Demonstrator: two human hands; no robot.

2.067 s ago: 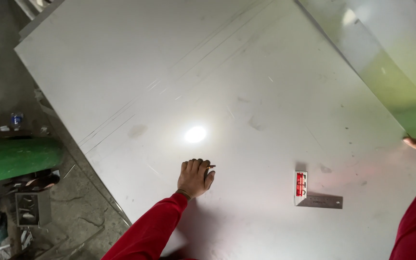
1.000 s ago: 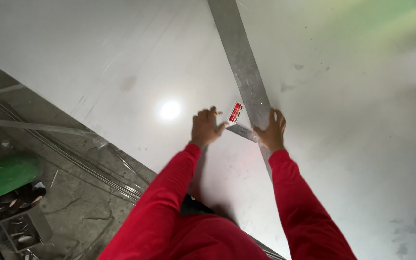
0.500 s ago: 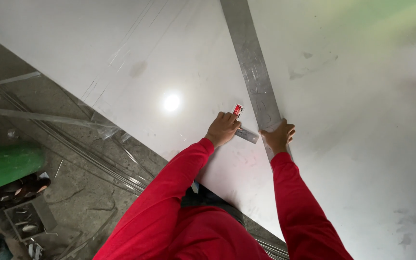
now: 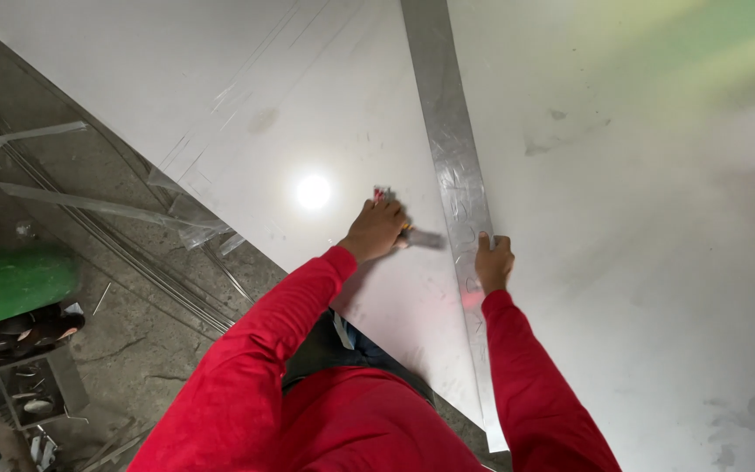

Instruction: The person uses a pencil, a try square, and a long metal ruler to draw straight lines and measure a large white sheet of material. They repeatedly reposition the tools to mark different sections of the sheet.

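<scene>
Our left hand (image 4: 376, 229) grips a red-handled square (image 4: 399, 229); our right hand (image 4: 492, 260) presses the long metal strip (image 4: 456, 175) flat, fingers spread. We judge marking is underway; steady pressure comes next

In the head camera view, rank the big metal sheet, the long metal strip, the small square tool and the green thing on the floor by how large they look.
1. metal sheet
2. long metal strip
3. green object, cut off by the frame edge and lower down, so unsure
4. small square tool, partly hidden by the left hand

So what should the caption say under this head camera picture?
Left hand grips a small square against a long metal strip; right hand presses it.
</scene>
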